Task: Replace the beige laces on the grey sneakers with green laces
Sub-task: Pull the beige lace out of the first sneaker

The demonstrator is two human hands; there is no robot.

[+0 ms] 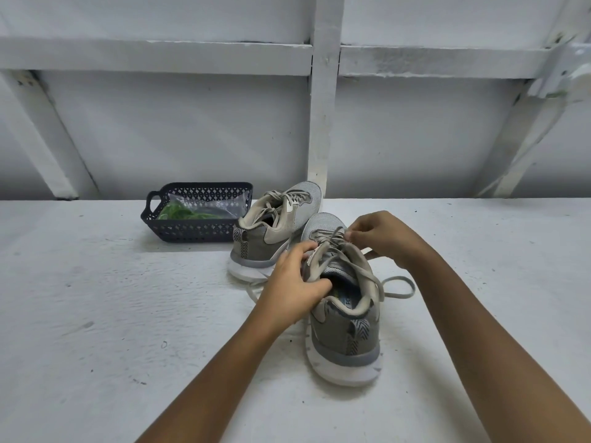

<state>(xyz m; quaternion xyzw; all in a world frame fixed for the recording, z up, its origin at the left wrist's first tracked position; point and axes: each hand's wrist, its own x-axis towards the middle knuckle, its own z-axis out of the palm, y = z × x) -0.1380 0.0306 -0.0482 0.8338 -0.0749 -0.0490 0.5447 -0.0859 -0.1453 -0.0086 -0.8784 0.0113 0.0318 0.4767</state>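
Two grey sneakers stand on a white surface, heels toward me. The near sneaker (343, 327) has its beige lace (367, 270) untied, with loose ends trailing to the right. My left hand (295, 282) grips this shoe's left side at the collar and tongue. My right hand (380, 235) pinches the beige lace over the upper eyelets. The far sneaker (275, 225) stands behind and to the left, laced in beige. Green laces (179, 212) lie in a clear bag inside the dark basket (192, 233).
The dark perforated basket sits left of the far sneaker, touching or nearly touching it. A white wall with wooden battens (323, 123) rises right behind the shoes. The white surface (96, 314) stretches wide to the left and right.
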